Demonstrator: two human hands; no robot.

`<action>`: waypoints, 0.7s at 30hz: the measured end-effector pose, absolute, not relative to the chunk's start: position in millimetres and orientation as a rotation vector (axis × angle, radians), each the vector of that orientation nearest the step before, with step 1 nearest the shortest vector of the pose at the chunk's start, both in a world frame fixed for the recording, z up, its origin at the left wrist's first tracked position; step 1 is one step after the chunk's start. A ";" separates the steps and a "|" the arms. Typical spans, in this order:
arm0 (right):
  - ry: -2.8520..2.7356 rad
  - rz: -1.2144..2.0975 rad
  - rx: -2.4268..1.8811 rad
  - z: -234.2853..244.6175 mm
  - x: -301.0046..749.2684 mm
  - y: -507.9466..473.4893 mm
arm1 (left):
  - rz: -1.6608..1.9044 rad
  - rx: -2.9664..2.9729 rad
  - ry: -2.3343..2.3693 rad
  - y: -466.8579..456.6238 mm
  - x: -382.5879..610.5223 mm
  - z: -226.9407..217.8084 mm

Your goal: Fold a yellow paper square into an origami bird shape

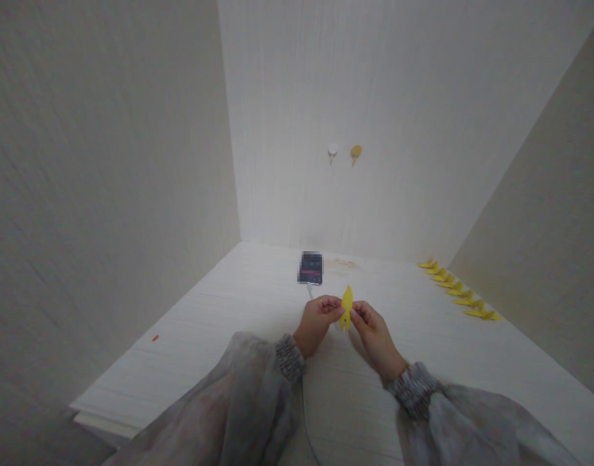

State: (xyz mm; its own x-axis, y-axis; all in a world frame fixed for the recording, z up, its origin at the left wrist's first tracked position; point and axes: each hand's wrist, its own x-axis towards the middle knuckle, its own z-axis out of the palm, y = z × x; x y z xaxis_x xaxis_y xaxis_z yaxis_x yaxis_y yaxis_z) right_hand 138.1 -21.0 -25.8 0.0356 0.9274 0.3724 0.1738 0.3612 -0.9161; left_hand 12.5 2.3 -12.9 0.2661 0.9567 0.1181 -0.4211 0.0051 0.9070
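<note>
A small folded yellow paper piece (346, 305) is held upright between both hands above a white table (219, 323). My left hand (319, 321) pinches its left side with fingers closed. My right hand (372, 331) pinches its right side, fingers closed too. Both arms wear loose grey sleeves with knitted cuffs.
A row of several folded yellow paper pieces (459, 291) lies along the table's right edge by the wall. A dark phone (311, 268) with a white cable (310, 291) lies behind the hands. Two wall hooks, white (332, 151) and tan (355, 153). A tiny red speck (155, 338) at left.
</note>
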 end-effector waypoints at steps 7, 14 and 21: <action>-1.345 0.898 -1.061 -20.0 133.4 -25.3 | 1.264 1.078 0.660 3.8 12.1 -14.0; -1.307 0.894 -1.042 -14.1 129.1 -27.2 | 1.342 1.060 0.720 1.4 12.5 -9.8; -1.310 0.891 -1.059 -10.1 130.5 -27.3 | 1.392 1.066 0.694 3.7 12.0 -10.0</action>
